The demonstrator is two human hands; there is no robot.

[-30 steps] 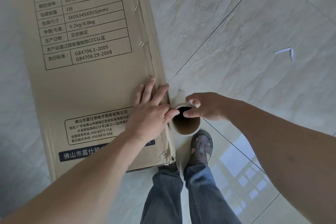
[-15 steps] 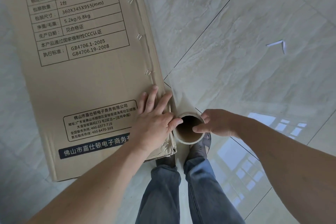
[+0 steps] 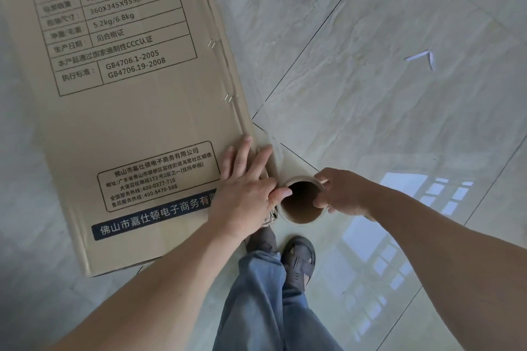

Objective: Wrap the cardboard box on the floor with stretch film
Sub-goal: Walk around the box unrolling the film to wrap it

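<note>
A tall brown cardboard box (image 3: 137,111) with black printed text stands on the tiled floor at the left. My left hand (image 3: 245,194) presses flat on its near right edge, fingers spread, thumb touching the rim of the stretch film roll (image 3: 302,209). The roll stands upright beside the box corner, and I look down into its brown cardboard core. My right hand (image 3: 342,194) grips the roll's rim from the right, thumb inside the core. A strip of clear film (image 3: 273,151) runs from the roll up to the box edge under my left fingers.
Glossy grey floor tiles (image 3: 370,80) with dark joints lie all around. A small white scrap (image 3: 422,57) lies on the floor to the right. My legs in blue jeans (image 3: 271,302) and dark sandals (image 3: 299,262) stand just below the roll.
The roll and my right hand have shifted slightly right and lower around the box corner. My left hand has stayed pressed on the box edge. My feet have stepped back.
</note>
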